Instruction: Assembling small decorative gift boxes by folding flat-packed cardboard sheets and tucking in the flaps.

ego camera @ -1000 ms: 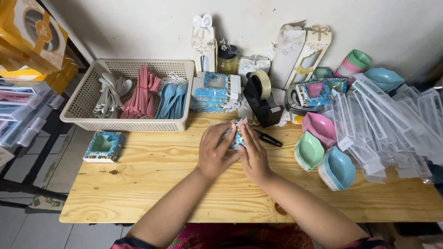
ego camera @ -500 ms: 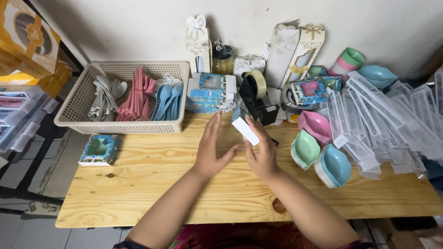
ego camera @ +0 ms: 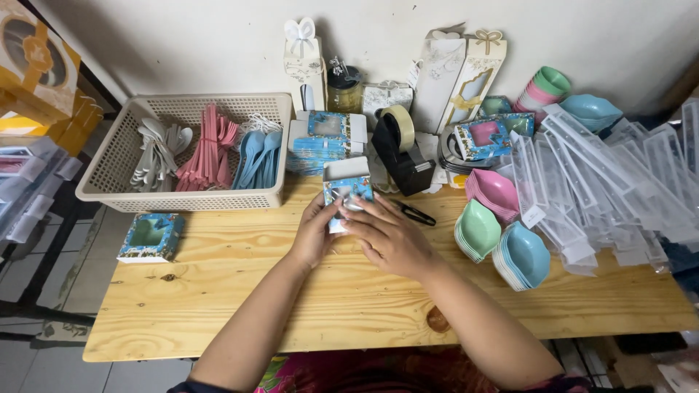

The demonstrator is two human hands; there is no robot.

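**Head view: 2 hands on a small gift box**

Seen from above the wooden table [ego camera: 218, 291]. Left hand [ego camera: 314, 234] curled around the near left corner of a small blue patterned box [ego camera: 347, 191], fingers closed on its edge. Right hand [ego camera: 389, 236] flattened over the near right side of the same box, fingers stretched toward its front, thumb tucked under; grip there hard to judge, but touching for certain. Box held just above the tabletop at the middle of the far half, white flap up at the back.

Just right of the hands, black snips [ego camera: 415, 213]. Behind the box, a stack of flat blue cartons [ego camera: 324, 138] and a black tape dispenser [ego camera: 403, 153]. Farther left, a cream basket [ego camera: 116, 164] of spoons [ego camera: 207, 149] in 3 colours and 1 finished blue box [ego camera: 151, 237]. Farther right, stacked leaf-shaped dishes [ego camera: 502, 233] and clear plastic sleeves [ego camera: 611, 189].
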